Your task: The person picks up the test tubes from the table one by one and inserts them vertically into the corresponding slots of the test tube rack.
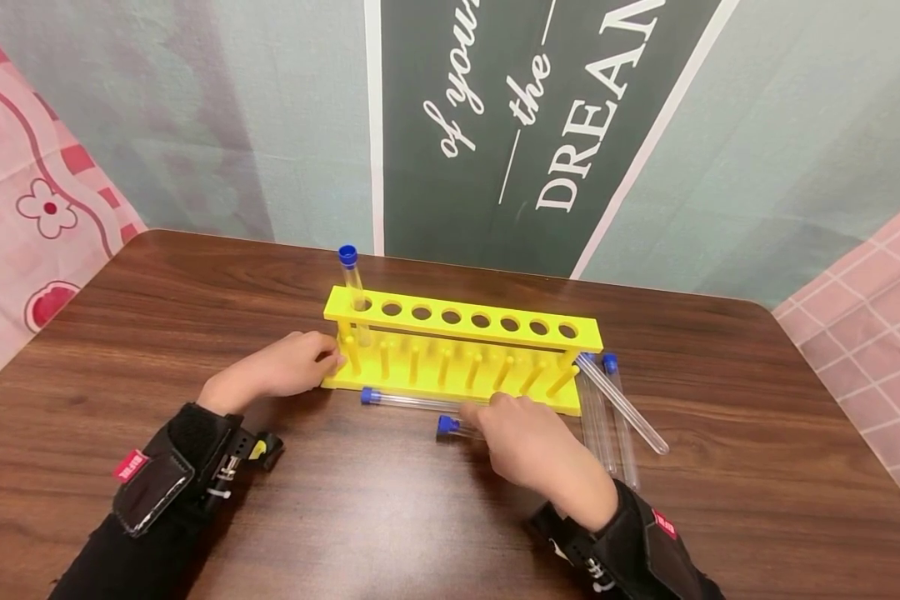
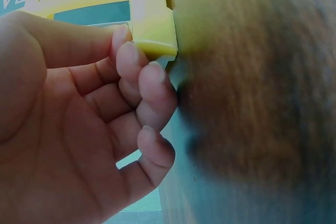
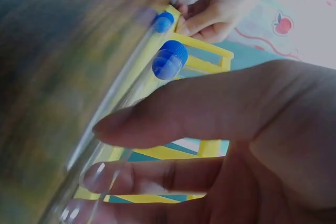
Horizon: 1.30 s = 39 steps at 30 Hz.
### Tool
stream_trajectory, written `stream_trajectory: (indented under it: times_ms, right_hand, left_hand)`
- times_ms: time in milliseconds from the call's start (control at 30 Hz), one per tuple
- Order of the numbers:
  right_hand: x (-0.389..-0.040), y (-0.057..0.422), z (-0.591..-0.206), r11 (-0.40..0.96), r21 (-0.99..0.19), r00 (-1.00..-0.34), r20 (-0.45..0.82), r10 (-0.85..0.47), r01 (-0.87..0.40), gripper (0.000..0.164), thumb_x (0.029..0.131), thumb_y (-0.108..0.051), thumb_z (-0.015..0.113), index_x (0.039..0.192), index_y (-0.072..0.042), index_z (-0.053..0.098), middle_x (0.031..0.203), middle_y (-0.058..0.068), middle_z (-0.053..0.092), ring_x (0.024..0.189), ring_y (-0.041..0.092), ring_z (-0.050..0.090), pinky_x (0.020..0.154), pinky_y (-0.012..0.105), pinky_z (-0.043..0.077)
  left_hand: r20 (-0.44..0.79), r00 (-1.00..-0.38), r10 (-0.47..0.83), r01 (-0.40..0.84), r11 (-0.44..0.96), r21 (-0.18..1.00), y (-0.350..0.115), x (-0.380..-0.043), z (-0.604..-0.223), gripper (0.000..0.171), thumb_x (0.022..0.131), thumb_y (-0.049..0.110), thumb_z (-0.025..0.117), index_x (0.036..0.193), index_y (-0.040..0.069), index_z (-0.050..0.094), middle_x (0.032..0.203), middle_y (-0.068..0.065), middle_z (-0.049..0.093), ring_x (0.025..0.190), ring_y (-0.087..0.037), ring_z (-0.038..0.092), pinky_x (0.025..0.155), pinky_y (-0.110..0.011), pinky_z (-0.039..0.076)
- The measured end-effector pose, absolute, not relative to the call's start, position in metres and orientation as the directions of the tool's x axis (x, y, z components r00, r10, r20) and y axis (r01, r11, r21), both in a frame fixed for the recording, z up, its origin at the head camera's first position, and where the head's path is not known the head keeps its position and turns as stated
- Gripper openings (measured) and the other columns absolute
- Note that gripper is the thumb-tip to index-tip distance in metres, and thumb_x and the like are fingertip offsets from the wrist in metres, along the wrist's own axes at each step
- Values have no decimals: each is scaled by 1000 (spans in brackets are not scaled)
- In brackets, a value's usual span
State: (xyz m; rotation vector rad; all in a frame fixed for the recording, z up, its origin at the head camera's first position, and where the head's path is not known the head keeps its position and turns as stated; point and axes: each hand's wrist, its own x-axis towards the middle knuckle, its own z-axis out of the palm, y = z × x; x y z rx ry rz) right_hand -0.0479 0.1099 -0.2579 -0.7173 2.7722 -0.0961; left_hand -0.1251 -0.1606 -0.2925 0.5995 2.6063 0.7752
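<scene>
1. The right hand [image 1: 525, 442] is grasping one clear, slender test tube [image 3: 170, 59] between thumb and fingers, just before the rack; its blue cap has fine ridges.
2. The left hand [image 1: 296, 364] pinches the base end of the yellow test tube rack [image 1: 465, 332] with bent fingers.
3. This rack looks like smooth plastic: a flat upper bar with round holes, and a row of thin pegs below.
4. In the leftmost hole stands a capped tube [image 1: 351, 275], slightly tilted.
5. Another tube [image 1: 412, 402] lies along the rack's front.
6. Beside the right end, several transparent tubes [image 1: 630, 408] lie crossing.
7. The counter [image 1: 307, 517] has dark brown wood grain, somewhat glossy.
</scene>
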Motion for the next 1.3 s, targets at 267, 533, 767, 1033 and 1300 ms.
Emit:
stream_trajectory:
  times_ms: [267,533,767,1033,1300]
  right_hand:
    - [-50,113,-249,837,-191,-820,-183,-543,-512,22,77,10,55,81,-12,52,59,0,44,54,16,42,47,28,33]
    - [-55,115,-237,795,-264,-775,-202,-599,-545,22,75,9,56,83,-9,48,58,0,35,53,14,35,47,24,25]
    - [-60,114,-221,757,-324,-742,-198,-640,-567,22,76,6,61,91,-6,51,59,-2,38,54,13,36,49,23,27]
    - [-70,111,-208,713,-410,-734,-137,-665,-569,24,76,2,65,93,-10,54,63,-1,45,59,12,42,53,24,36]
    - [-78,106,-201,658,-490,-722,-83,-687,-571,24,77,4,61,96,-10,55,66,-4,50,61,11,47,57,26,42]
  left_hand:
    - [-214,-849,483,289,763,578,-160,-125,-291,21,95,12,45,79,3,55,60,-2,41,52,-14,39,52,-27,34]
    - [-204,-847,490,306,764,568,-160,-124,-291,22,95,11,44,76,4,54,60,-2,41,53,-14,39,52,-27,34]
    - [-198,-847,493,311,762,569,-161,-124,-291,21,95,11,45,77,4,54,60,-2,41,52,-14,39,52,-27,33]
    - [-198,-846,495,315,764,564,-161,-124,-291,21,95,12,45,79,4,55,60,-2,41,52,-14,39,53,-27,34]
    - [-204,-847,492,308,764,567,-160,-124,-291,22,95,12,44,79,4,55,60,-2,41,52,-14,39,52,-27,34]
